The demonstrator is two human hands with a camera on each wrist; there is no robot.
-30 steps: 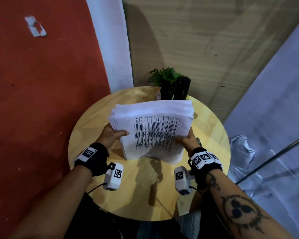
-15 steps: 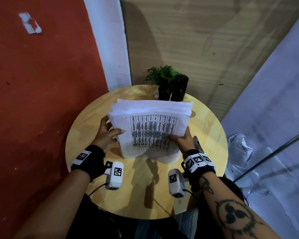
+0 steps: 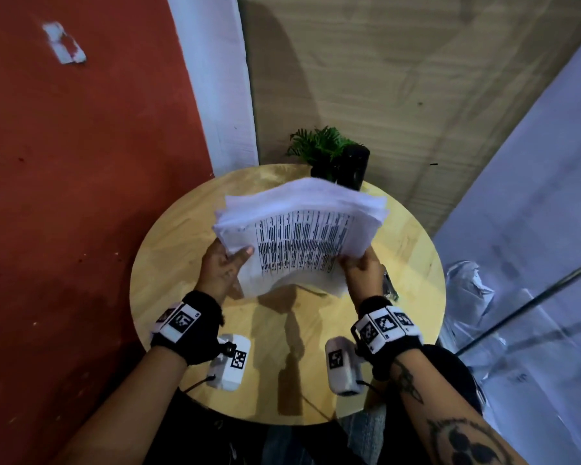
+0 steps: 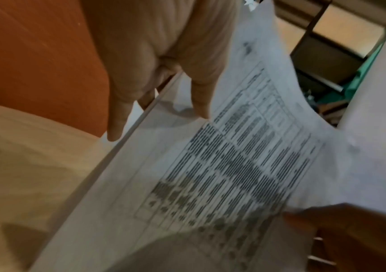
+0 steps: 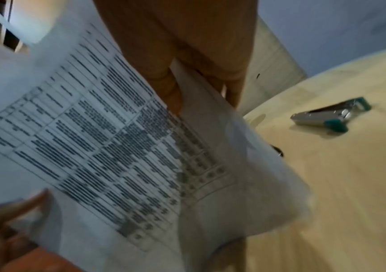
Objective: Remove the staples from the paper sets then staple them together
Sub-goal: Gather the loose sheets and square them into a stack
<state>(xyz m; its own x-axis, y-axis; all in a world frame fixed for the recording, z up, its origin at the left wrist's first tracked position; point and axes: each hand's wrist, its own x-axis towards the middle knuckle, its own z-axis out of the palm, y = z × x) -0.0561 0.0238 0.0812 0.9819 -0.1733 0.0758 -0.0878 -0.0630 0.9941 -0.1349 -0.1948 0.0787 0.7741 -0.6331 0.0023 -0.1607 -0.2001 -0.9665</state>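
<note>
A thick stack of white printed papers is held up on edge above the round wooden table, its top sheet showing a table of text. My left hand grips the stack's left side, thumb on the front sheet and fingers behind. My right hand grips the right side the same way. The wrist views show the papers between thumb and fingers, blurred. A silver stapler with green ends lies on the table right of my right hand, partly hidden behind it in the head view.
A small green plant and a black cylinder stand at the table's far edge, just behind the papers. A red wall is on the left, a wooden panel behind, and crumpled clear plastic lies past the table's right edge.
The stack stays held by both hands; its top edge has tipped slightly away and the sheets have fanned and blurred with a small shake. The hands have kept their places at the sides.
</note>
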